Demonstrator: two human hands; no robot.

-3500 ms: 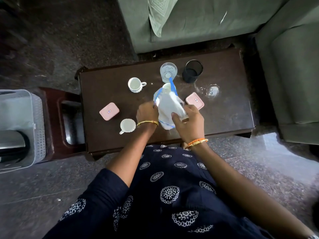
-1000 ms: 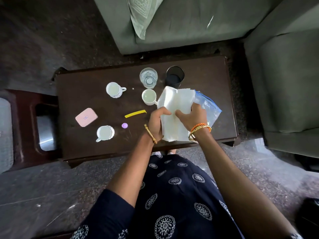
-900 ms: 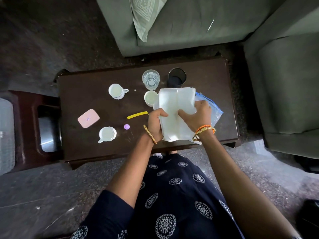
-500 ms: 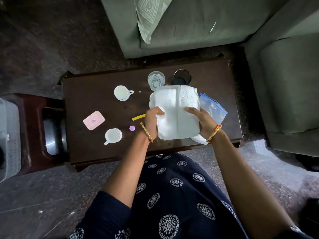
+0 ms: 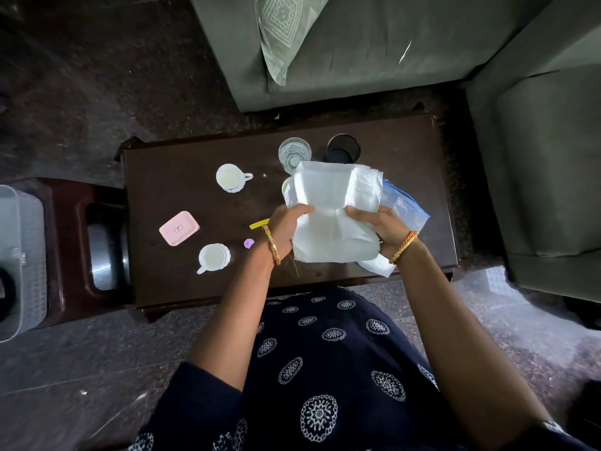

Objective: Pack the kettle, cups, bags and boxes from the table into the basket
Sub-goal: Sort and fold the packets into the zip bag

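Note:
Both hands hold a stack of white paper napkins (image 5: 331, 213) above the dark wooden table (image 5: 182, 177). My left hand (image 5: 287, 227) grips its left edge and my right hand (image 5: 379, 222) grips its right edge. A clear zip bag with a blue seal (image 5: 405, 206) lies under the napkins on the right. White cups stand at the back (image 5: 230, 178) and front left (image 5: 213, 258); a third cup (image 5: 287, 190) peeks out behind the napkins. A pink box (image 5: 179, 228) lies at the left. The grey basket (image 5: 21, 265) sits at the far left, with a dark item partly visible inside.
A glass of water (image 5: 293, 153) and a dark tumbler (image 5: 343, 150) stand at the table's back. A yellow strip (image 5: 259, 223) and a small purple cap (image 5: 248, 243) lie by my left wrist. A green sofa (image 5: 374, 43) borders the back and right; a side stool (image 5: 81, 249) sits left.
The second pink box seen earlier is hidden now. The napkins came out of the zip bag and are now held flat between both hands; my right hand shifted to the stack's right edge.

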